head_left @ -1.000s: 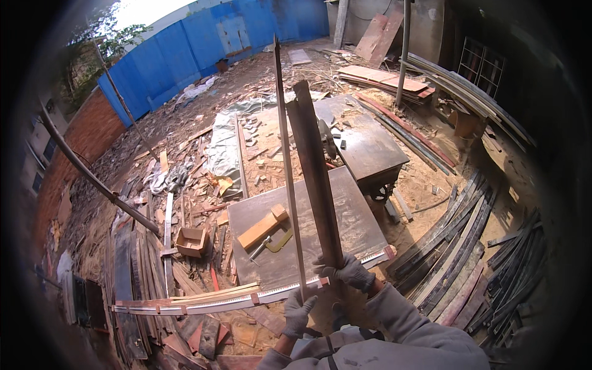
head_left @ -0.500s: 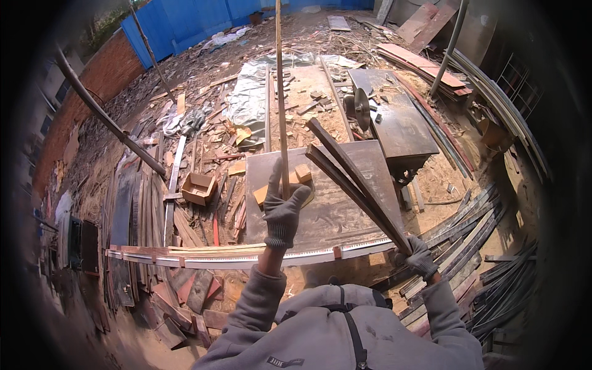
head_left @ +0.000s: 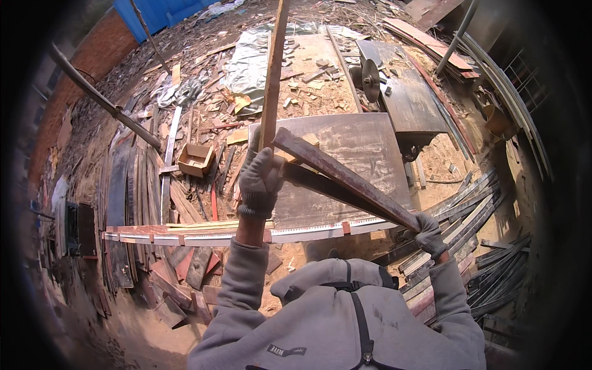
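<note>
My gloved left hand [head_left: 259, 176] is closed around the lower end of a long wooden strip [head_left: 272, 74], which stands nearly upright and runs out of the top of the view. Two darker wooden strips, an upper one [head_left: 342, 171] and a lower one [head_left: 333, 192], are gripped at their near ends by my gloved right hand [head_left: 428, 235]. They slant up to the left over the worktable [head_left: 364, 142], their far ends spread apart beside my left hand. Whether those ends touch the left glove I cannot tell. Part of a wooden block behind them is hidden.
A measuring rail [head_left: 308, 233] runs along the worktable's near edge, with thin strips lying on its left part. Beyond stands a saw table [head_left: 404, 92] with a round blade [head_left: 370, 80]. An open box [head_left: 195, 159] sits at left. Piles of timber [head_left: 462, 228] lie at right.
The two dark strips have swung left, bringing their far ends beside my left hand. My left hand has moved slightly left, and its strip looks nearer and tilts more. The view has shifted.
</note>
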Tool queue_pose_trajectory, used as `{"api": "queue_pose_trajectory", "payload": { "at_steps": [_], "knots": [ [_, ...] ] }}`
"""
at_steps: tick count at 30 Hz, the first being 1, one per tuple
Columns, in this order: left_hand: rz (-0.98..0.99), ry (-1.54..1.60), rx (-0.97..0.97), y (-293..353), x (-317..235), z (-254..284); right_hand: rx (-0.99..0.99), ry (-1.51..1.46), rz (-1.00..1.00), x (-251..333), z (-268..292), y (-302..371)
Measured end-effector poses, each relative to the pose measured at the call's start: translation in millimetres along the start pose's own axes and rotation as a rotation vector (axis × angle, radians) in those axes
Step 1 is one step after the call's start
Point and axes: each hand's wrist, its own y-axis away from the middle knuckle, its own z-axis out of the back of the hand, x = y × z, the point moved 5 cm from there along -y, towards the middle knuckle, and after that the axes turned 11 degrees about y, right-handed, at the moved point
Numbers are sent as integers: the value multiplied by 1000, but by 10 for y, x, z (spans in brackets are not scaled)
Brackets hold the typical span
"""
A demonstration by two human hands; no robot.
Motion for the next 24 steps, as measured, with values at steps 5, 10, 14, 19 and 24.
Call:
{"api": "queue_pose_trajectory", "payload": {
  "at_steps": [5, 10, 14, 19, 24],
  "knots": [
    [292, 220, 141, -125, 82, 379, -21, -103, -122, 201, 168, -26],
    [195, -85, 207, 12, 437, 200, 12, -528, -175, 952, -441, -524],
    [277, -48, 333, 193, 713, -241, -16, -674, -149, 1323, -704, -1147],
    [525, 217, 482, 151, 373, -318, -107, -670, 16, 1281, -453, -1078],
    [741, 285, 617, -1, 176, -202, -137, -117, 108, 914, 143, -959]
  ]
}}
